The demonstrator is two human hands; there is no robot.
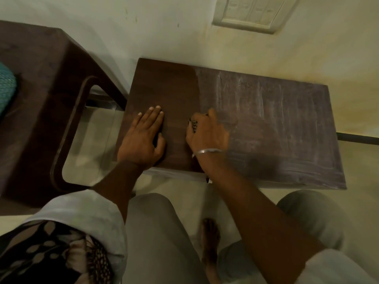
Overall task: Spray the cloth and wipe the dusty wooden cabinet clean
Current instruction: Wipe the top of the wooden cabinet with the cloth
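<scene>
The wooden cabinet (266, 119) stands against the wall, and I look down on its top. Its left part is dark and clean. Its right part is grey with dust and pale wipe streaks. My left hand (143, 138) lies flat on the clean part near the front left corner, fingers stretched out, holding nothing. My right hand (207, 132) is at the border between clean and dusty, blurred, closed over a dark patterned cloth (193, 125). Only a small bit of the cloth shows between the fingers. No spray bottle is in view.
A dark brown plastic chair (41, 99) stands close to the cabinet's left side, with a teal item (6, 87) on it. A switch plate (252, 13) is on the wall behind. My knees and a bare foot (210, 238) are just in front of the cabinet, on a pale tiled floor.
</scene>
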